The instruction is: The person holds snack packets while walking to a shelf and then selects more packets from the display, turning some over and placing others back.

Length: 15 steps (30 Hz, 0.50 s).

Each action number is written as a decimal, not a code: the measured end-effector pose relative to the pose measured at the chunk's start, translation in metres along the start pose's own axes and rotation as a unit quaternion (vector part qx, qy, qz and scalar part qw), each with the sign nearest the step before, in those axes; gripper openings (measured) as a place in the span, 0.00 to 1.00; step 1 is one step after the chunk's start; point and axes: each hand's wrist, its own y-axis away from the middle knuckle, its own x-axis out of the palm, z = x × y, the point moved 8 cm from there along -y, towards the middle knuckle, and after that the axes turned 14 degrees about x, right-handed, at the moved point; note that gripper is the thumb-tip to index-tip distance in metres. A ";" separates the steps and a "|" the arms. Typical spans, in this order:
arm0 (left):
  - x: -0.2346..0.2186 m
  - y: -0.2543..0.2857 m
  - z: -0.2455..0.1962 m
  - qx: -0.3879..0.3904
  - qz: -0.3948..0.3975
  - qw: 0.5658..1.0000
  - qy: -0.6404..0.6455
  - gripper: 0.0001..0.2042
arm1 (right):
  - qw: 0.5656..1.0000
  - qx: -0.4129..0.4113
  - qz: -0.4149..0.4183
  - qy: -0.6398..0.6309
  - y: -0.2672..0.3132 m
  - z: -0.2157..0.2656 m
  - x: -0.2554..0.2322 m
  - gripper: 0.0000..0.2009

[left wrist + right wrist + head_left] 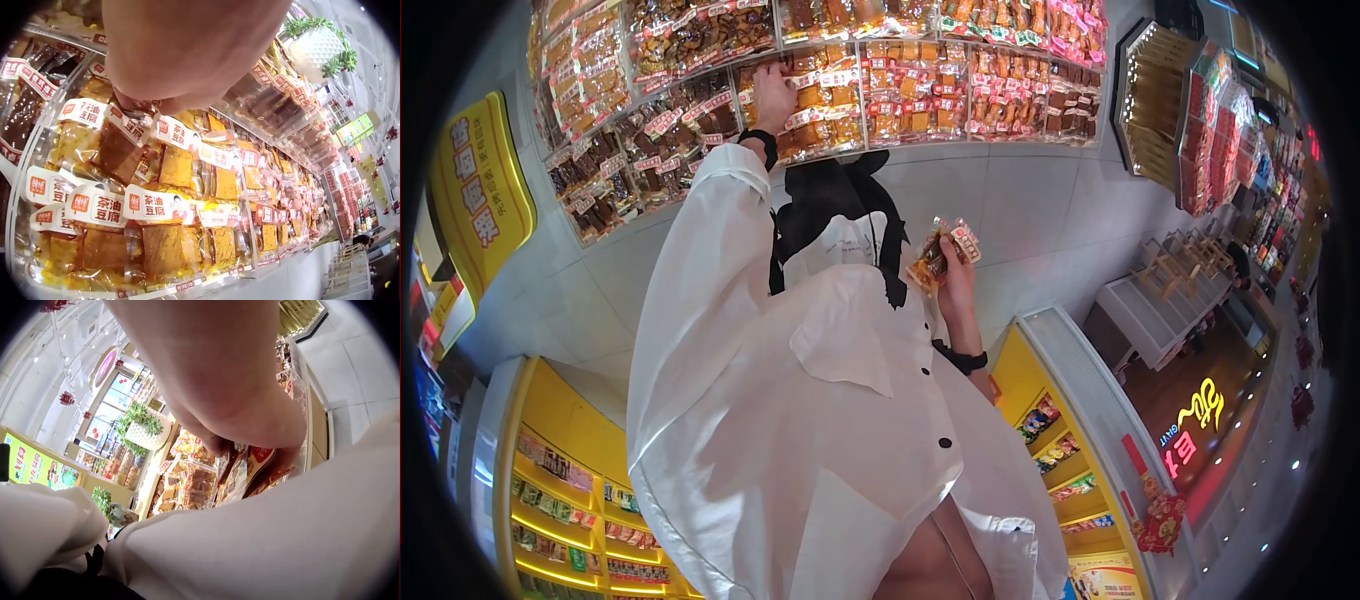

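Observation:
In the head view my left hand (775, 97) reaches into a bin of clear packets with orange-brown pieces (825, 90). The left wrist view shows that hand (194, 50) low over the same packets, which have white and red labels (156, 203); its fingertips touch packets at the bin's back, and whether they pinch one is hidden. Away from the bins, my right hand (955, 285) grips clear packets with brown contents (930, 262), thumb across the front. In the right wrist view the right hand (231, 406) partly covers these packets (234, 475).
Clear dividers (37, 137) separate neighbouring bins of packets (915, 90). Grey floor (1040, 200) lies below the display. Yellow shelving (560, 420) stands at lower left, more shelves (1010, 390) at lower right. A yellow sign (485, 190) is at the left.

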 end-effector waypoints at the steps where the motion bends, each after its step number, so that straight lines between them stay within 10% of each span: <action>1: -0.012 0.006 -0.005 -0.001 -0.008 1.000 -0.017 0.15 | 1.000 0.000 0.000 -0.001 0.001 0.000 0.001 0.10; 7: -0.008 0.064 0.039 -0.261 -0.049 0.964 -0.021 0.21 | 1.000 0.001 -0.022 0.000 0.007 0.005 0.009 0.11; 15: 0.010 0.068 0.038 -0.239 -0.005 0.970 0.041 0.21 | 1.000 -0.004 0.009 0.021 0.008 0.008 0.017 0.12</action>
